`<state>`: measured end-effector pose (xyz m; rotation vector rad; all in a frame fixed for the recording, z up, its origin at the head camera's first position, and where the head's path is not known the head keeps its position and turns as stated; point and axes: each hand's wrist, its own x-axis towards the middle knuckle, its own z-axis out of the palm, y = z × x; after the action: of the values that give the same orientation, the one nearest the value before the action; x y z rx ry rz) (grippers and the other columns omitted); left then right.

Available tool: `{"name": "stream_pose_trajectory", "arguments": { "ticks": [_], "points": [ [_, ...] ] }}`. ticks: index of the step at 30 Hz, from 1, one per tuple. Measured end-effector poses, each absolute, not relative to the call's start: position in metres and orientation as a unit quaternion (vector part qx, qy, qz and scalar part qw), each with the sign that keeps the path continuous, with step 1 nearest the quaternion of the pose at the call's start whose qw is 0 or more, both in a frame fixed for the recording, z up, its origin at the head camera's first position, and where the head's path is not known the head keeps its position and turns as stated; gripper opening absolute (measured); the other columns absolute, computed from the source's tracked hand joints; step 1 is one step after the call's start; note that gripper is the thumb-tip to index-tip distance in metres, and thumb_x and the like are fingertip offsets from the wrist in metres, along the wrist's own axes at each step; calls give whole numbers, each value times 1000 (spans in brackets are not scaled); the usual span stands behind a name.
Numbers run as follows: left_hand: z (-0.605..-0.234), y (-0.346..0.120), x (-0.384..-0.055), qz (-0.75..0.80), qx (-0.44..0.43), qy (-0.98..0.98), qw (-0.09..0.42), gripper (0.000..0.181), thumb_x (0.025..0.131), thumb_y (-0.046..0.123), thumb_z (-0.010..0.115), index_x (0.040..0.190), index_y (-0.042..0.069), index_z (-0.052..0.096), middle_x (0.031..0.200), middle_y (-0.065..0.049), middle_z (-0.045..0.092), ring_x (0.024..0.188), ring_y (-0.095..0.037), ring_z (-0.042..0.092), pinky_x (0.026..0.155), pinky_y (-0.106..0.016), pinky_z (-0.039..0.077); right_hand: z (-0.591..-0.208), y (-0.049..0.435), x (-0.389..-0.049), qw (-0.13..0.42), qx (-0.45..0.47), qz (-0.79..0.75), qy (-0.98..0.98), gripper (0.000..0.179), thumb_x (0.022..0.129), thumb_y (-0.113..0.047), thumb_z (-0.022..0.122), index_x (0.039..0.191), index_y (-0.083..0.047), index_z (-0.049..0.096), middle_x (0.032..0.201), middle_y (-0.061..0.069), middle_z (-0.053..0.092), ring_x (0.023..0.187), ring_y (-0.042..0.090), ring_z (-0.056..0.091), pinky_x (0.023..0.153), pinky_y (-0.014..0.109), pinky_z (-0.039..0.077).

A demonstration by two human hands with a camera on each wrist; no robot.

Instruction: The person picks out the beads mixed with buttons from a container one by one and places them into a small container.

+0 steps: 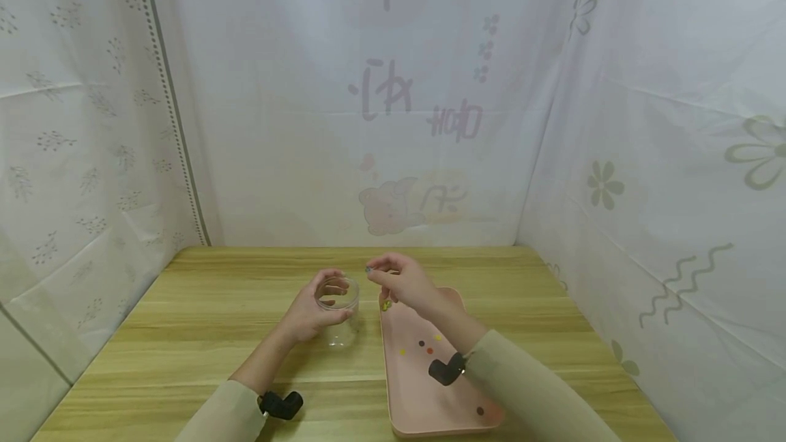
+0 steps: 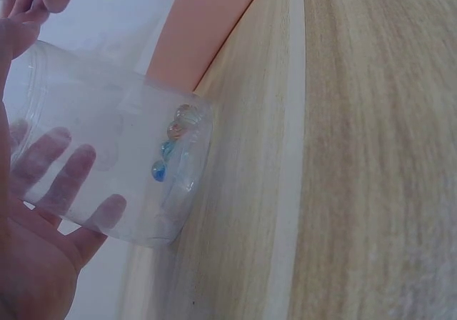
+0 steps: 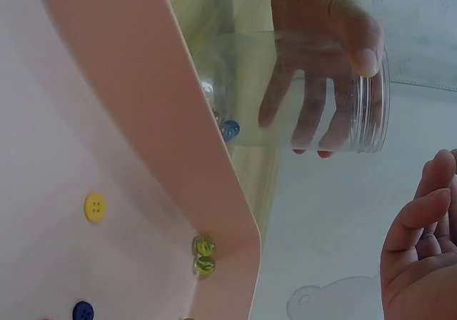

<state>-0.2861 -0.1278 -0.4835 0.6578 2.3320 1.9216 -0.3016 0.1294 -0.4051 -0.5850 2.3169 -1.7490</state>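
My left hand (image 1: 310,312) holds a clear plastic jar (image 1: 339,329), thumb on the near side and fingers round the far side. The jar has no lid and stands upright, with several glass marbles (image 2: 175,131) at its bottom. Just right of the jar's mouth, my right hand (image 1: 402,282) pinches a small bluish marble (image 1: 369,269) between thumb and fingertips; in the right wrist view the fingers hide it. Below that hand is a pink tray (image 1: 408,394), where yellow-green marbles (image 3: 204,256) sit in the far left corner.
Loose buttons lie in the tray, among them a yellow button (image 3: 94,207) and a dark blue button (image 3: 83,311). The wooden table (image 1: 202,333) extends on both sides of it. White printed curtains (image 1: 295,121) enclose the back and sides.
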Motion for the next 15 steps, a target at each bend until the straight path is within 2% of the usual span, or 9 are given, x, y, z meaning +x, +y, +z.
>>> {"name": "stream_pose_trajectory", "arguments": {
  "ticks": [5,11,15],
  "points": [
    [-483,-128,-286,620,211,755,25,74,94,13,86,155,7,45,152,-32,56,141,-47,58,114,-62,53,-403,122,-302,93,-200,-591,776,27,105,-24,75,128,-10,74,105,2,73,66,20,62,56,25,47],
    [-484,-128,-287,617,216,757,18,78,94,12,85,157,0,41,151,-33,56,140,-46,59,117,-68,47,-394,114,-302,95,-207,-580,782,29,106,-28,74,130,-12,73,106,4,72,70,17,61,55,25,47],
    [-484,-128,-287,618,218,755,21,78,94,12,85,157,1,42,151,-31,57,140,-48,58,114,-64,52,-390,110,-303,95,-210,-576,785,30,106,-28,74,130,-12,73,110,9,73,72,17,62,57,25,47]
  ]
}}
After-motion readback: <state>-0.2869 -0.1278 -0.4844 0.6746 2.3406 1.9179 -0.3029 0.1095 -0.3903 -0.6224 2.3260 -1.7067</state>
